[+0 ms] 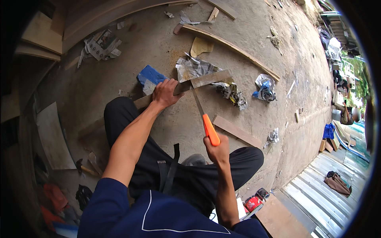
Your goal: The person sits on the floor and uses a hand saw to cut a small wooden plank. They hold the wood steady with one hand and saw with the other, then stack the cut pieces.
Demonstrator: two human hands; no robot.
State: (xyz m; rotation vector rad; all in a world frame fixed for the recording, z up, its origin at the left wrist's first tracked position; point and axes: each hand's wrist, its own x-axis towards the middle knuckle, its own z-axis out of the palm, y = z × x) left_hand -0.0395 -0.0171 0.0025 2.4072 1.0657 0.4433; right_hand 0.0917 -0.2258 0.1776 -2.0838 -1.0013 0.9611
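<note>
My left hand (166,93) presses down on a long wooden strip (210,78) that lies across my raised left knee, holding it just left of the cut. My right hand (217,150) grips the orange handle of a hand saw (210,129). The saw's thin blade (197,101) runs up from the handle and meets the strip right beside my left fingers. I am crouched on a concrete floor in black trousers and a dark blue top.
A blue block (150,76) lies behind my left hand. Crumpled paper (194,66), a short plank (237,131), a long thin batten (234,48), a hammer (84,168) and a red tin (253,203) are scattered around. Corrugated metal sheets (317,190) lie at the right.
</note>
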